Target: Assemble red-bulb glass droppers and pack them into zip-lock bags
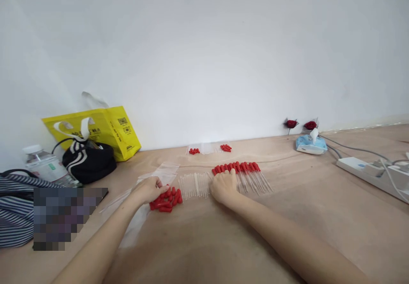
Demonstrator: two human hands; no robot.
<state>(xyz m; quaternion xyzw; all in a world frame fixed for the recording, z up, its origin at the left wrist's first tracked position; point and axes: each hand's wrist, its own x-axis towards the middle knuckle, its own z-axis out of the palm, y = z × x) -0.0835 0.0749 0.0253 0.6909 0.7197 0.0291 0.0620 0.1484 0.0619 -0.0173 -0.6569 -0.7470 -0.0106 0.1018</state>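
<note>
Small red rubber bulbs [165, 205] lie in a pile at centre left. My left hand [147, 190] is at the pile's upper left edge, thumb and fingers closing around a red bulb partly hidden by them. Thin clear glass tubes [193, 185] are laid side by side just right of the pile. Further right, tubes with red bulbs on their upper ends [252, 175] form a slanted row. My right hand [224, 186] rests at the left end of this row, its fingers curled closed; whatever they hold is hidden.
Two small bags of red bulbs [194, 151] lie near the wall. Clear plastic bags [136, 233] lie under my left forearm. A yellow bag [123, 133], black pouch [91, 164] and bottle [44, 164] stand left; tissues [310, 145] and a power strip [367, 171] lie right.
</note>
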